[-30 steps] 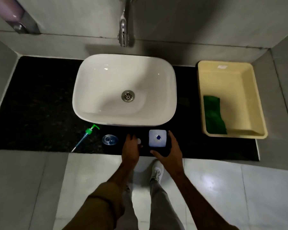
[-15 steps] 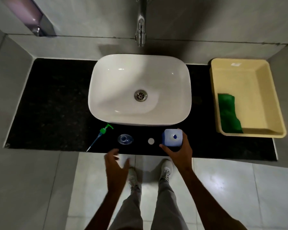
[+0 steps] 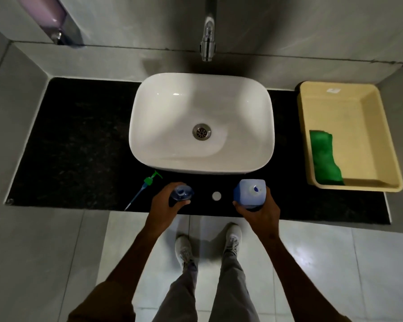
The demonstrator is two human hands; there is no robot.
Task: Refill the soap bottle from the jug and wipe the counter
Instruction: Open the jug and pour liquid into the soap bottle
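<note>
So everything's prepped but no pouring yet, far as I can tell. The bottle (image 3: 181,192) is open, its pump (image 3: 147,185) lying on the counter (image 3: 79,147) just left of the left hand (image 3: 165,205), and the jug (image 3: 250,192) is uncapped too, with the little white cap (image 3: 216,195) sitting on the counter between the two grips. Still left: tip the jug into the bottle, put the pump and cap back on, then wipe down. The green cloth (image 3: 323,156) for that is untouched in the tray (image 3: 349,184), well off to the right of the jug hand. Left hand is wrapped around the bottle from the near side, fingers curled over it, holding it steady at the counter's front edge, just ahead of the sink (image 3: 201,101). Right hand (image 3: 261,210) is clamped on the jug from the near side, thumb on the left face, fingers round the right. Can't really tell from this top-down angle if the jug is lifted or sitting on the counter. It looks upright, spout facing up. Both forearms reach straight forward, roughly parallel.
</note>
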